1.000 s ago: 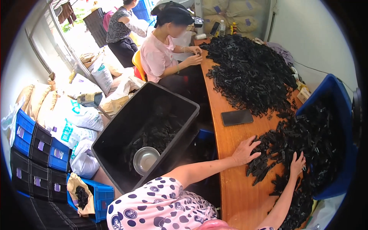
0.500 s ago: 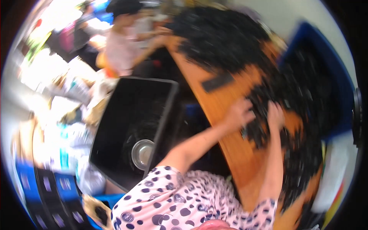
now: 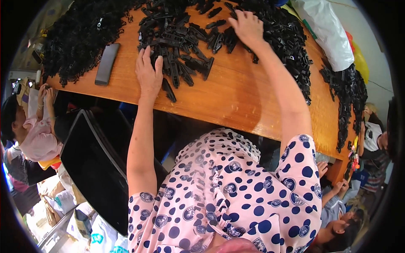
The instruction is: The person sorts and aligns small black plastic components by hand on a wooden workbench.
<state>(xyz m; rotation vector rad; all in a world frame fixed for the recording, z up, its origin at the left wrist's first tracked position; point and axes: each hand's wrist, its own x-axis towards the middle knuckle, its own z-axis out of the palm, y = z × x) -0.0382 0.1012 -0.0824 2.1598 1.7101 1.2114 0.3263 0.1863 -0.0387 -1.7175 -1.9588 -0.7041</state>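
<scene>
A loose heap of small black plastic parts (image 3: pixel 179 36), long and slotted like clips, lies on the wooden table in front of me. My left hand (image 3: pixel 148 71) rests at the near left side of this heap, fingers stretched and thumb apart, touching its edge. Farther off to the right, my right hand (image 3: pixel 249 28) is laid with spread fingers at the border between the loose parts and a denser pile of black parts (image 3: pixel 291 50). Neither hand shows anything in its grasp. One single black part (image 3: pixel 168 90) lies just right of my left wrist.
A dark flat slab (image 3: pixel 107 64) lies left of my hand, beside another big black pile (image 3: pixel 80 46). The wooden table (image 3: pixel 236 97) ends before my lap. A black tub (image 3: pixel 93 168) stands at the left. Co-workers sit left (image 3: pixel 38 135) and right (image 3: pixel 337 219). A white sack (image 3: pixel 327 36) lies far right.
The view has swung round, so the table now lies across in front of me and the tub sits farther left. My hands, close together before, are now wide apart over the parts.
</scene>
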